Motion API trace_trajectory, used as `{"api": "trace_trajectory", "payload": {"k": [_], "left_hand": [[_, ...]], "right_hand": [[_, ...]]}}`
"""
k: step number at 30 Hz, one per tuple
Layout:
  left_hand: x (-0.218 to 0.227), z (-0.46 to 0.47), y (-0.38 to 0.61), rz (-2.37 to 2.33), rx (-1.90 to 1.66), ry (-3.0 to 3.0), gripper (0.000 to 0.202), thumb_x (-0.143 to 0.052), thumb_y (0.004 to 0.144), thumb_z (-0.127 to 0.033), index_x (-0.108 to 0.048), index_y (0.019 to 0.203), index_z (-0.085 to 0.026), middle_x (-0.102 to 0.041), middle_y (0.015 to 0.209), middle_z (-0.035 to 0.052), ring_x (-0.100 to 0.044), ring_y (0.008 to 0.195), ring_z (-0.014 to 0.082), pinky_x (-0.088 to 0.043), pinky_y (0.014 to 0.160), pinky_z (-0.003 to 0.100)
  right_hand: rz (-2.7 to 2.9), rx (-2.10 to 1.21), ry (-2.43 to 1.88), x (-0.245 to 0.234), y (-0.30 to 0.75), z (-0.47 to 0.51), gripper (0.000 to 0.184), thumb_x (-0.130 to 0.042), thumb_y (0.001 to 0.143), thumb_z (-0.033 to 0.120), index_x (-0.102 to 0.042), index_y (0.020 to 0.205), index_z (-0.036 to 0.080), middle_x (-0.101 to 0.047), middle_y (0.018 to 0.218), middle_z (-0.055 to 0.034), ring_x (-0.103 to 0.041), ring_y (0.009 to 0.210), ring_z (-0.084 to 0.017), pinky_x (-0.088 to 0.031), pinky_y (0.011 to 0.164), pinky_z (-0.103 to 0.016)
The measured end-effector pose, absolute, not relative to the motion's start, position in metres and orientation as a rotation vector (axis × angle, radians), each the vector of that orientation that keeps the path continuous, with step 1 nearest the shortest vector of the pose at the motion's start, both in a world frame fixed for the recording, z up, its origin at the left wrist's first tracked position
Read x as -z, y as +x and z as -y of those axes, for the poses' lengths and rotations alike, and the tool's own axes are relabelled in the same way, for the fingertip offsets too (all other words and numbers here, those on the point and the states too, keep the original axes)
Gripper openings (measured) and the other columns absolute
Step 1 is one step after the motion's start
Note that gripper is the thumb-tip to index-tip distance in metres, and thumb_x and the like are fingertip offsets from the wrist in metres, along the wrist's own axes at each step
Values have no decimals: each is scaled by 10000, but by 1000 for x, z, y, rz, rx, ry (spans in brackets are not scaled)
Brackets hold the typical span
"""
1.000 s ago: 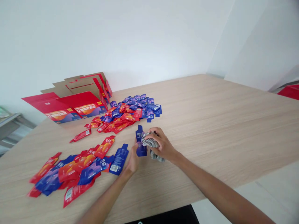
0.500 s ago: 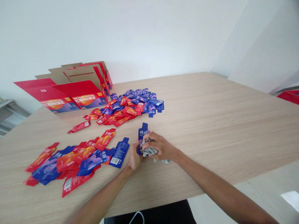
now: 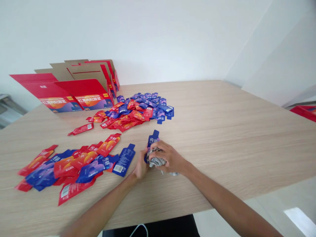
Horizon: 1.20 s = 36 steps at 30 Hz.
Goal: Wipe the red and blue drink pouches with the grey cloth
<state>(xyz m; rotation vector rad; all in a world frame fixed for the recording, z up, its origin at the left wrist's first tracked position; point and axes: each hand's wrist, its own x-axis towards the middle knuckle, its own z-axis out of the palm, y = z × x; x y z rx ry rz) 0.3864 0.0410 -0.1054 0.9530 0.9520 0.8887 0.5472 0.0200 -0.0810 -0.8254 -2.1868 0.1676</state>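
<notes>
My left hand [image 3: 142, 163] grips the edge of a blue pouch [image 3: 153, 137] with a narrow neck, held just above or on the table; I cannot tell which. Closed round a crumpled grey-and-white striped cloth [image 3: 157, 161], my right hand [image 3: 170, 156] presses it against the pouch's lower part, which is hidden. Left of my left hand lies another blue pouch [image 3: 124, 159], its barcode side up. Beyond that, red and blue pouches [image 3: 91, 168] overlap in a loose row.
A larger heap of red and blue pouches [image 3: 138, 112] lies farther back on the wooden table [image 3: 222, 131]. One red pouch [image 3: 81, 129] sits apart. Open red cartons [image 3: 79, 87] stand at the back left by the white wall [image 3: 172, 39]. Something red [image 3: 304, 112] shows at the far right.
The view has shifted slightly. Both hands keep their hold on the blue pouch and the cloth, with only a small change in the pouch's tilt.
</notes>
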Motion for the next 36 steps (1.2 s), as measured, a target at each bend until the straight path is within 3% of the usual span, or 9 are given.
{"api": "trace_trajectory", "payload": {"k": [4, 12, 17, 21, 31, 36], "left_hand": [[105, -42, 386, -979, -945, 915, 274, -526, 809, -492, -566, 730, -233, -593, 729, 52, -608, 870, 256, -546, 794, 367], [117, -38, 383, -640, -827, 811, 329, -634, 808, -470, -700, 835, -150, -717, 929, 96, -628, 891, 251, -518, 840, 365], [116, -41, 385, -630, -930, 667, 233, -700, 761, -386, -652, 709, -164, -661, 757, 34, -582, 760, 183, -498, 770, 300], [110, -41, 385, -719, -1001, 604, 121, -671, 794, -277, -650, 740, -170, -621, 698, -9, -530, 676, 141, -462, 698, 257], [127, -43, 379, -560, -771, 732, 327, -697, 795, -473, -711, 857, -153, -700, 839, 74, -628, 890, 240, -476, 806, 326], [117, -44, 383, -558, -864, 604, 203, -676, 814, -341, -687, 782, -141, -660, 755, 39, -590, 765, 193, -478, 771, 311]], "right_hand": [[2210, -133, -819, 81, 544, -18, 214, -731, 831, 208, -668, 1035, 230, -606, 1146, -92, -592, 1061, -242, -521, 930, -381], [1825, -80, -1157, 78, 565, -28, 285, -659, 775, 98, -666, 1023, 240, -552, 1153, -85, -575, 1065, -262, -510, 930, -415], [2023, -180, -984, 80, 556, -23, 245, -698, 786, 146, -661, 1005, 249, -574, 1138, -79, -590, 1055, -250, -524, 914, -397], [2203, -216, -859, 80, 546, -18, 254, -743, 774, 166, -659, 1002, 240, -593, 1142, -84, -601, 1040, -247, -520, 930, -400], [1753, -91, -1182, 76, 566, -27, 287, -617, 770, 100, -662, 1014, 245, -544, 1113, -75, -579, 1050, -259, -502, 901, -402], [1933, -177, -1060, 77, 561, -24, 250, -657, 787, 143, -662, 1015, 246, -563, 1140, -79, -584, 1054, -250, -517, 909, -396]]}}
